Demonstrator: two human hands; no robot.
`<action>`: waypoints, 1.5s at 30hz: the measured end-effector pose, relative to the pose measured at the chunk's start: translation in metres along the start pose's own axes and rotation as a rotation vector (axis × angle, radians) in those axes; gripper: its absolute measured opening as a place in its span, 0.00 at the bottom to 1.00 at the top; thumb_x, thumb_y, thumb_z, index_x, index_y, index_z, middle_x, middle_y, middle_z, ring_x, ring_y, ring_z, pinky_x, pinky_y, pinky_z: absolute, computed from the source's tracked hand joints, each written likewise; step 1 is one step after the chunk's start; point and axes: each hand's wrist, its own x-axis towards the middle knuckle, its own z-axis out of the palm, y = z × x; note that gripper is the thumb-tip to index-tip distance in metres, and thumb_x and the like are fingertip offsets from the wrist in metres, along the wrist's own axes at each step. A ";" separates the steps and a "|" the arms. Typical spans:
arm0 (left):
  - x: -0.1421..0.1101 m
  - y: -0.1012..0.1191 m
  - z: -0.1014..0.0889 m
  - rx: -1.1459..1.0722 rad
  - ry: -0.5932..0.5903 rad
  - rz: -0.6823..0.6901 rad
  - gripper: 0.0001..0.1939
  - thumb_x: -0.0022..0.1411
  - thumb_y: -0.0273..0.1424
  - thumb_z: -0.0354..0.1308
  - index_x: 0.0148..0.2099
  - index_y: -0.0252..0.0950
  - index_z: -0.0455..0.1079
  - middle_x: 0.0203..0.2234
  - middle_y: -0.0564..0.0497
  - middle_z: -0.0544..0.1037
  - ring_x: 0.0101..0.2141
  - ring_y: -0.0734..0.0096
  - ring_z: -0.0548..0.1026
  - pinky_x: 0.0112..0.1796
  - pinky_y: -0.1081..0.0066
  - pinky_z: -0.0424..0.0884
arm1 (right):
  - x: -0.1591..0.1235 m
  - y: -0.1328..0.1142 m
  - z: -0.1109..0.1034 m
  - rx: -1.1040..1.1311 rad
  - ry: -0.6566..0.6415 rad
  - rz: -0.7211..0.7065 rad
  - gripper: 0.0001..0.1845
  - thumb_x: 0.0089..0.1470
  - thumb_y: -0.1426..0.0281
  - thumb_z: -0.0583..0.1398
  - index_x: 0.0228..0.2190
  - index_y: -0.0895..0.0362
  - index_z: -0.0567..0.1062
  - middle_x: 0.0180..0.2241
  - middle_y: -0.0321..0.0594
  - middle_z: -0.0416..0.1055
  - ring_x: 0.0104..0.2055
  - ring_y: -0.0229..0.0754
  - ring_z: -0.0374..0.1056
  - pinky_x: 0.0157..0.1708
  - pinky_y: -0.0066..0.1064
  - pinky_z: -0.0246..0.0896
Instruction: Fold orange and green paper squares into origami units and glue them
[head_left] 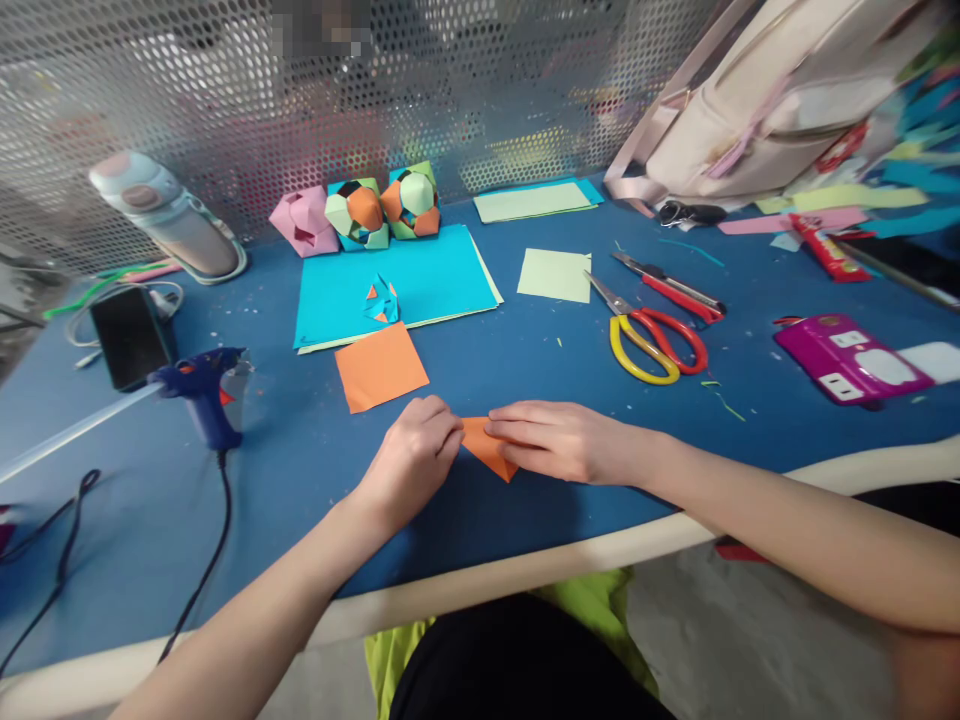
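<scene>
A piece of orange paper, folded to a triangle with one point toward me, lies on the blue table near its front edge. My left hand is closed, thumb and fingers pinching the triangle's left corner. Stretched out over its right part is my right hand, fingers lying flat and hiding that side. Just beyond my left hand sits an orange paper square. Its top edge meets a stack of blue sheets, on which rests a small blue and orange folded piece.
Scissors and a red box cutter lie right of a pale green square. At left are a glue gun, a phone and a bottle. Folded paper balls line the mesh partition; a backpack leans at right.
</scene>
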 end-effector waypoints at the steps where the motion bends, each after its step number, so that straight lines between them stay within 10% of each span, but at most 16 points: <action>1: 0.000 0.001 0.001 0.026 0.000 0.000 0.12 0.64 0.25 0.49 0.30 0.32 0.70 0.28 0.45 0.72 0.32 0.66 0.70 0.35 0.67 0.70 | 0.000 0.000 0.000 -0.002 0.002 -0.005 0.11 0.61 0.73 0.53 0.39 0.62 0.74 0.44 0.48 0.74 0.50 0.44 0.68 0.50 0.37 0.68; 17: -0.002 0.028 0.008 0.348 -0.074 -0.105 0.21 0.54 0.46 0.60 0.32 0.30 0.68 0.28 0.45 0.68 0.31 0.60 0.65 0.32 0.62 0.68 | -0.003 0.003 0.004 0.005 -0.005 -0.021 0.11 0.61 0.72 0.53 0.38 0.61 0.75 0.45 0.48 0.73 0.51 0.44 0.66 0.51 0.38 0.66; 26: -0.002 0.032 0.007 0.411 -0.137 -0.141 0.21 0.52 0.47 0.61 0.33 0.31 0.67 0.30 0.45 0.68 0.32 0.60 0.66 0.32 0.64 0.68 | -0.009 0.001 -0.012 0.010 -0.148 0.358 0.19 0.61 0.66 0.52 0.53 0.56 0.66 0.51 0.46 0.69 0.53 0.47 0.65 0.51 0.41 0.64; 32: -0.002 0.036 0.005 0.438 -0.159 -0.148 0.20 0.54 0.45 0.61 0.33 0.31 0.67 0.30 0.45 0.68 0.32 0.60 0.66 0.32 0.64 0.67 | -0.033 -0.001 -0.038 -0.205 -0.172 0.326 0.14 0.60 0.75 0.50 0.40 0.59 0.74 0.50 0.52 0.67 0.52 0.52 0.63 0.48 0.47 0.63; 45: -0.003 0.039 0.006 0.346 -0.112 0.009 0.14 0.55 0.35 0.62 0.38 0.31 0.65 0.38 0.42 0.70 0.37 0.58 0.67 0.34 0.63 0.69 | 0.021 -0.022 -0.032 -0.170 0.300 0.261 0.11 0.50 0.81 0.51 0.34 0.58 0.70 0.35 0.46 0.75 0.38 0.46 0.70 0.38 0.42 0.65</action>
